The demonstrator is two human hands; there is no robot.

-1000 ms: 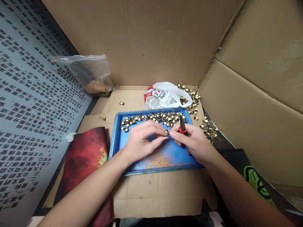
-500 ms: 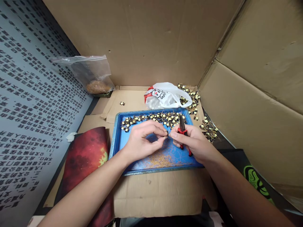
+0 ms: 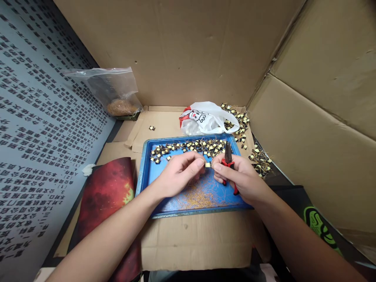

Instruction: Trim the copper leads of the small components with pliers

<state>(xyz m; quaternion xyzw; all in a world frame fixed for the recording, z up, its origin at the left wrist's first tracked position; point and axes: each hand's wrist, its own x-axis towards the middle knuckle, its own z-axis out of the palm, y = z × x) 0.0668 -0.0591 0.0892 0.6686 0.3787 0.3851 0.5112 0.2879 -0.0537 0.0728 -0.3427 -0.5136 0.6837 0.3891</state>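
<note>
Works over a blue tray (image 3: 152, 174), with yellow-and-black parts (image 3: 205, 145) clustered toward twelve o'clock and copper-coloured wire clippings (image 3: 199, 199) strewn toward six. Has a clear zip bag (image 3: 119, 84) of similar strands between ten and eleven, a white plastic bag (image 3: 207, 119) at twelve. Pinches one small component (image 3: 208, 165) above mid-tray, with left hand (image 3: 179, 174) closed on its nine-o'clock end, right hand (image 3: 240, 171) curled around red-handled pliers (image 3: 228, 157) at three.

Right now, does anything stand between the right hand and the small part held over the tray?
Nothing visible. The small part sits right between the left hand and right hand; the pliers in the right hand stand to its right.
</note>
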